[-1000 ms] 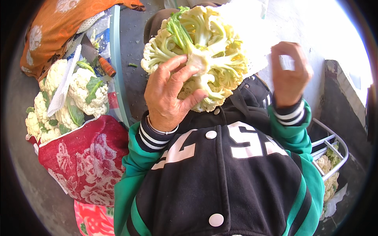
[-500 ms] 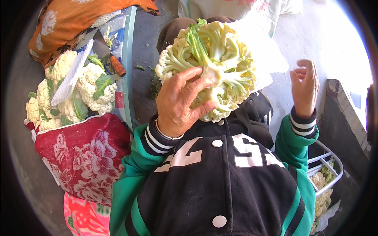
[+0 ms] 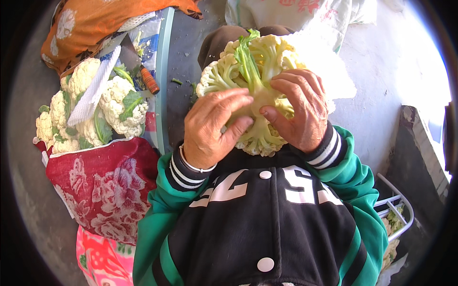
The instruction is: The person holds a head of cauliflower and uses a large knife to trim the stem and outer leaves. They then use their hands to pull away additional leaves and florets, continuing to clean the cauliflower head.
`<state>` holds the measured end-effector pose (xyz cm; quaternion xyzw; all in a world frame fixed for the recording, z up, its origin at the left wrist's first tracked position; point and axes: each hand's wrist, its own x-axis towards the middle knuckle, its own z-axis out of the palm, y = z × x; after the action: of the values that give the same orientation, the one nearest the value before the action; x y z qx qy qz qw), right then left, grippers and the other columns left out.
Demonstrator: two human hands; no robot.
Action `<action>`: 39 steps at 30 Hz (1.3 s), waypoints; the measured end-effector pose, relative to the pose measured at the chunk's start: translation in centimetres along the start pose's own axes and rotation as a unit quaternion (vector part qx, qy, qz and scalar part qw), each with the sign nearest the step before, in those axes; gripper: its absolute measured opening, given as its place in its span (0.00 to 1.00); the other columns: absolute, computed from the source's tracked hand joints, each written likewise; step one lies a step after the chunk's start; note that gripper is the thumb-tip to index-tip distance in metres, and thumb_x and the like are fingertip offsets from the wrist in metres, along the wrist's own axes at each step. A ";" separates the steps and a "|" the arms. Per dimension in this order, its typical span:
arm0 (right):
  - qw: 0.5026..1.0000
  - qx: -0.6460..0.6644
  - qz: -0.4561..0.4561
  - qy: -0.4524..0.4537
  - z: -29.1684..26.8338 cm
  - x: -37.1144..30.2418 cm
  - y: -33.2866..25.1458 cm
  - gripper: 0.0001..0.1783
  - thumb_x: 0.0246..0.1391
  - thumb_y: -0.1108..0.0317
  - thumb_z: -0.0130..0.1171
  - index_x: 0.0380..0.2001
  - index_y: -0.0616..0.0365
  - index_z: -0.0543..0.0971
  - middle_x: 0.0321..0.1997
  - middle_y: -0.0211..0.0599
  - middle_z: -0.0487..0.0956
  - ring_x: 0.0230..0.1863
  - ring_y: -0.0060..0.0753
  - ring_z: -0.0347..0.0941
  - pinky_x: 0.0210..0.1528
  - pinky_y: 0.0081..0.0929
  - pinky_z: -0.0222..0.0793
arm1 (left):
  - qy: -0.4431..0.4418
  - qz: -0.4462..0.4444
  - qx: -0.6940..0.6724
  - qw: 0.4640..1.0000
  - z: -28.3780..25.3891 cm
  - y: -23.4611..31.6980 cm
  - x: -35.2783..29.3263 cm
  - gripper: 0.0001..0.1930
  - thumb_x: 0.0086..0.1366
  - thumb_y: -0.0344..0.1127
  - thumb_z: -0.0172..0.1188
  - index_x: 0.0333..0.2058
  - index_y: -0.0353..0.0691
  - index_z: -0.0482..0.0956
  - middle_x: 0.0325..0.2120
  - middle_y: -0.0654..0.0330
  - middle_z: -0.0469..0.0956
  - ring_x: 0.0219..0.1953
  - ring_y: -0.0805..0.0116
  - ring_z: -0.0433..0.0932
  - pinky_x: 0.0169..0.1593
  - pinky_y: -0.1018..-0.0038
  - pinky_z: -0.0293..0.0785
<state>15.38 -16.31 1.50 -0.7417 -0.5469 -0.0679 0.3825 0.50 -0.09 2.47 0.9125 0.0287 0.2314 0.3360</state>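
Over the lap, near brown-trousered knees (image 3: 217, 46), sits a big pale cream cauliflower head with green leaf and thick stalk (image 3: 260, 90), stalk side up. Left hand (image 3: 210, 125) is on its left side, fingers curved, thumb apart from them, fingertips beside stalk. Right hand (image 3: 303, 112) is on the right side, fingers spread and bent, thumb apart, tips by stalk. Neither pinches anything visibly; can't tell how hard they press. To the left: cluster of white cauliflower heads with green leaves (image 3: 121, 107), white textured strip (image 3: 95, 90) across them, dark red floral cloth (image 3: 114, 186) in front, knife with orange-brown handle (image 3: 150, 79) just beyond. Orange patterned cloth (image 3: 81, 28) at upper left; white tubular metal rack (image 3: 398, 209) at lower right, more cauliflower (image 3: 390, 252) there, partly hidden
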 end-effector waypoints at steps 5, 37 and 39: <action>0.999 0.019 -0.024 0.037 1.0 -0.5 1.1 0.25 0.43 0.57 0.75 0.41 0.59 0.78 0.40 0.40 0.80 0.46 0.48 0.76 0.54 0.44 0.67 | -0.001 0.026 0.018 1.000 -0.8 -0.9 2.9 0.20 0.57 0.25 0.66 0.51 0.39 0.79 0.49 0.54 0.80 0.49 0.52 0.80 0.53 0.61 0.76; 0.996 0.061 -0.038 0.051 1.0 -0.7 2.1 0.22 0.41 0.59 0.73 0.38 0.58 0.78 0.38 0.37 0.81 0.43 0.44 0.77 0.52 0.44 0.68 | -0.233 0.065 0.024 0.970 -1.3 -2.0 7.8 0.13 0.57 0.33 0.67 0.42 0.41 0.82 0.41 0.60 0.80 0.44 0.56 0.79 0.48 0.64 0.76; 0.996 0.062 -0.040 0.050 1.0 -0.7 2.1 0.22 0.40 0.60 0.74 0.38 0.57 0.78 0.38 0.36 0.81 0.43 0.43 0.77 0.52 0.44 0.68 | -0.246 0.104 0.046 0.962 -1.8 -2.3 8.8 0.12 0.55 0.33 0.68 0.39 0.41 0.82 0.40 0.62 0.79 0.44 0.57 0.77 0.47 0.64 0.74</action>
<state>16.61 -16.41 -0.57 -0.6898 -0.5593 -0.0856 0.4517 7.80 4.64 5.78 0.9536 -0.1399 0.0318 0.2646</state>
